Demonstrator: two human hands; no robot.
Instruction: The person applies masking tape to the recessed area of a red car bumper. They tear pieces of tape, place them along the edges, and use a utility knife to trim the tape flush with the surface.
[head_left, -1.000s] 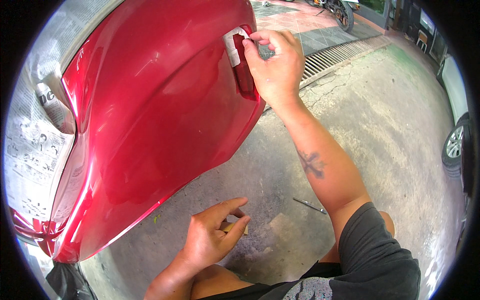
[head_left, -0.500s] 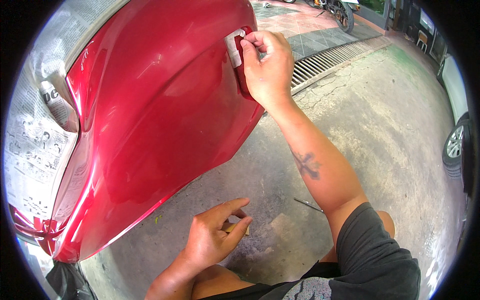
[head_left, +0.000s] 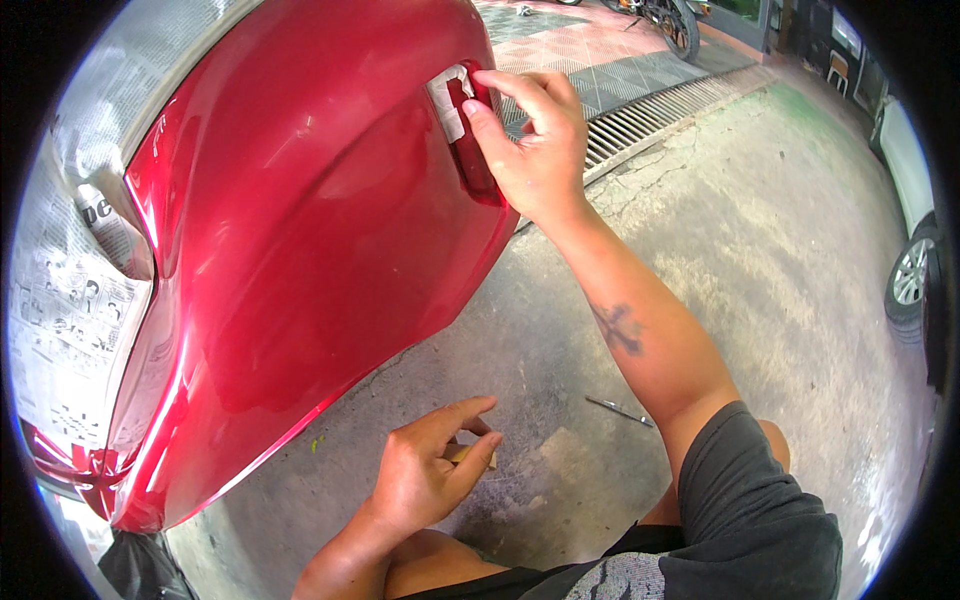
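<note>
red body panel (head_left: 300, 250) fills the left and upper middle of the view, glossy and curved, with a worn grey concrete floor (head_left: 700, 220) below it and to its right. newspaper (head_left: 80, 320) runs along the panel's left side, creased and curling up in one spot. a white car (head_left: 902, 170) shows partly at the far right. behind the right hand, a slatted drain grate (head_left: 645, 122) crosses the ground.

the right hand (head_left: 545, 135) is raised to the panel's upper right end, thumb and forefinger parted with nothing visible between them; i cannot tell whether the tips touch. the left hand (head_left: 430, 460) is held low, well apart from the panel, forefinger stretched out and the lower fingers curled. beside the right thumb, a long dark red insert (head_left: 474, 165) sits in a recess, with pale tape (head_left: 447, 112) along its upper left edge. a thin rod (head_left: 618, 409) lies on the floor. smallest is a tan piece (head_left: 459, 453), mostly hidden in the left hand's closed lower fingers.
</note>
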